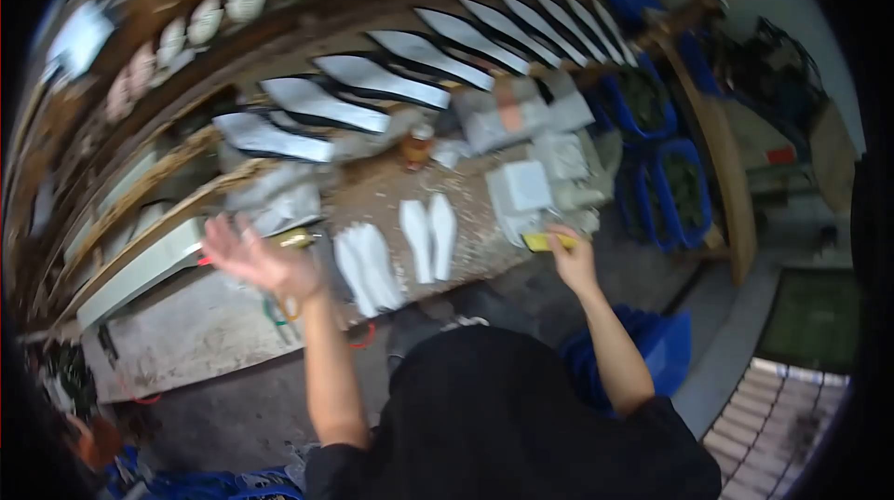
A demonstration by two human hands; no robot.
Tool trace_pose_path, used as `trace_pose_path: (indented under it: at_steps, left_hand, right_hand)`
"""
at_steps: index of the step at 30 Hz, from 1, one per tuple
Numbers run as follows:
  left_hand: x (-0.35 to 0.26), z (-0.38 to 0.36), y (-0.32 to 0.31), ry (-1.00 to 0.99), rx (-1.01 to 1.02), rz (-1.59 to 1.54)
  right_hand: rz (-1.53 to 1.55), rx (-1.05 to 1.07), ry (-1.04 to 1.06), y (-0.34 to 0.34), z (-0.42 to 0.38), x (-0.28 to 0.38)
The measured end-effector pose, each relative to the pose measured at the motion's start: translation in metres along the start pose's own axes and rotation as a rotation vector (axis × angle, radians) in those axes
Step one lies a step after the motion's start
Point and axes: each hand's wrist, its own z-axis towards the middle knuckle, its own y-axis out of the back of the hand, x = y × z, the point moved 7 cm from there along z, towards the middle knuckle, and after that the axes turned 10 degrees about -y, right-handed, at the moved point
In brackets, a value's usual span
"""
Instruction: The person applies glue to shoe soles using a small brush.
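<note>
My left hand [261,256] is raised over the left part of the workbench, fingers spread, with nothing in it; it is blurred. Close beside it lies a yellowish object [296,237]. My right hand [574,256] grips a yellow-handled tool [538,242] at the bench's front right; its working end cannot be made out. Just beyond that tool is a white block [527,185] on a pale tray or sheet. Between my hands, white insole-shaped pieces lie in two groups: a pair [428,237] and an overlapping set [367,263] nearer the left hand.
Behind the bench [358,191], a row of black-and-white sole-shaped pieces [424,55] leans along a rail. A brown bottle [416,148] stands near wrapped packages [503,114]. Blue baskets [684,193] are on the right, and blue bins [666,351] sit by my right arm.
</note>
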Motion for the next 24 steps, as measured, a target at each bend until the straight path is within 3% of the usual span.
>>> trace_pose_path:
  at_steps: [2,4,7,9,12,17,19,20,22,24]
  left_hand:
    - [0.013,-0.040,0.041,0.258,0.099,0.024]
    - [0.017,-0.089,0.087,0.430,0.237,0.250]
    - [0.009,-0.165,0.149,0.556,0.416,0.522]
    - [0.010,-0.218,0.186,0.683,0.420,0.497]
    - [-0.006,-0.262,0.185,0.833,0.456,0.502]
    - [-0.020,-0.280,0.151,0.963,0.561,0.414]
    - [-0.019,-0.280,0.126,0.996,0.669,0.344]
    - [-0.018,-0.280,0.117,0.992,0.656,0.349]
    - [-0.014,-0.285,0.095,1.013,0.703,0.253]
    - [-0.008,-0.291,0.083,1.054,0.752,0.249]
  right_hand:
    - [-0.204,-0.025,-0.081,0.015,0.016,-0.040]
    - [-0.189,0.017,-0.062,0.015,0.031,-0.070]
    - [-0.205,0.091,-0.071,0.007,0.047,-0.064]
    - [-0.259,0.110,0.005,-0.012,0.065,-0.078]
    - [-0.450,0.103,0.267,-0.043,0.078,-0.090]
    - [-0.644,0.285,0.156,-0.039,0.091,-0.051]
    - [-0.491,0.230,0.062,0.003,0.096,-0.011]
    - [-0.426,0.004,0.263,0.030,0.096,0.012]
    - [-0.503,-0.246,0.505,0.060,0.110,0.019]
    - [-0.763,-0.191,0.431,0.062,0.134,-0.010]
